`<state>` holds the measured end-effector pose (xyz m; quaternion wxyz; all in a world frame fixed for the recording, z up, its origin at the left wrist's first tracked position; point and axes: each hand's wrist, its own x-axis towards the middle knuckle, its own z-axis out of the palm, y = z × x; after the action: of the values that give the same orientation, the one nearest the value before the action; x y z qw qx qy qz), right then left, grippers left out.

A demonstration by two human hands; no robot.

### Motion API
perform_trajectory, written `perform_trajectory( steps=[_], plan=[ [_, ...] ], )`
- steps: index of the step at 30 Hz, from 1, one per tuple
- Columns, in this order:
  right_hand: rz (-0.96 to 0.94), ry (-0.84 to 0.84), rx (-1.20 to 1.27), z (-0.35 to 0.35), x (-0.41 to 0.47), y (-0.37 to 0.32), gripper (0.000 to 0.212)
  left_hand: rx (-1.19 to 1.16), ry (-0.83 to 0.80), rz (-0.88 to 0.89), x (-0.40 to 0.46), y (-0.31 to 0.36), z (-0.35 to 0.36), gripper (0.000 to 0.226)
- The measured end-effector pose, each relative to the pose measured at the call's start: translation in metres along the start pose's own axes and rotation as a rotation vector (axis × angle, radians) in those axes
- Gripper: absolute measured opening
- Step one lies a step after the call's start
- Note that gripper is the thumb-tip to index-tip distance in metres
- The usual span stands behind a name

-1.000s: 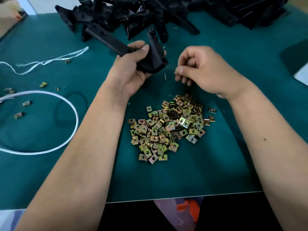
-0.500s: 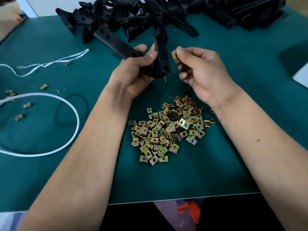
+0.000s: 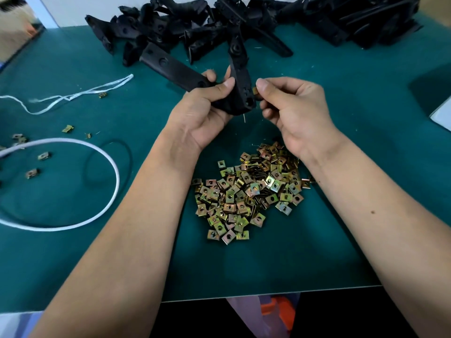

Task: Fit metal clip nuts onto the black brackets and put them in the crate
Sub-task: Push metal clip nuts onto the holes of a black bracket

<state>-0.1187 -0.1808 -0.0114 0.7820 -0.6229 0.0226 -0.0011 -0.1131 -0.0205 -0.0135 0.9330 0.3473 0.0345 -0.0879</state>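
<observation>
My left hand (image 3: 202, 111) grips a black V-shaped bracket (image 3: 240, 91) above the green table, with one arm of it pointing up left and the other up. My right hand (image 3: 292, 111) pinches a brass-coloured clip nut (image 3: 255, 90) between thumb and forefinger, right against the bracket's right edge. A heap of clip nuts (image 3: 249, 191) lies on the table just below both hands. A big pile of black brackets (image 3: 244, 23) fills the far edge. No crate is in view.
A white cord loop (image 3: 107, 203) and a white string (image 3: 73, 96) lie at the left, with a few stray clip nuts (image 3: 44, 156) and a thin black ring (image 3: 109, 162). A white sheet corner (image 3: 443, 115) shows at the right edge. The table's front edge (image 3: 268, 292) is close.
My right hand rose from near the table with a clip nut and brought it to the bracket's right side. My left hand tilted the bracket more upright.
</observation>
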Motion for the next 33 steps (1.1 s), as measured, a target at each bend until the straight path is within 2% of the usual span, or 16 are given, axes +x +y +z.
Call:
perform_trajectory(
  steps=[9,17,23,29,33],
  plan=[
    [0.044,-0.032,0.031,-0.0025,0.0015,0.0011,0.007,0.025,0.010,0.000,-0.0007,-0.0025,0.0014,0.033],
    [-0.044,-0.012,-0.040,-0.0022,0.0024,0.0016,0.010,0.037,0.003,0.051,-0.0028,-0.0043,0.0046,0.033],
    [0.121,-0.098,-0.028,-0.0035,0.0029,-0.0006,0.008,0.061,0.010,0.050,-0.0028,-0.0017,0.0032,0.032],
    [0.015,-0.072,-0.118,-0.0070,0.0037,-0.0019,0.013,0.089,0.020,0.049,-0.0006,-0.0047,0.0038,0.035],
    [-0.042,-0.085,-0.210,-0.0071,0.0034,0.0005,0.015,0.195,0.036,0.103,-0.0017,-0.0096,0.0070,0.039]
  ],
)
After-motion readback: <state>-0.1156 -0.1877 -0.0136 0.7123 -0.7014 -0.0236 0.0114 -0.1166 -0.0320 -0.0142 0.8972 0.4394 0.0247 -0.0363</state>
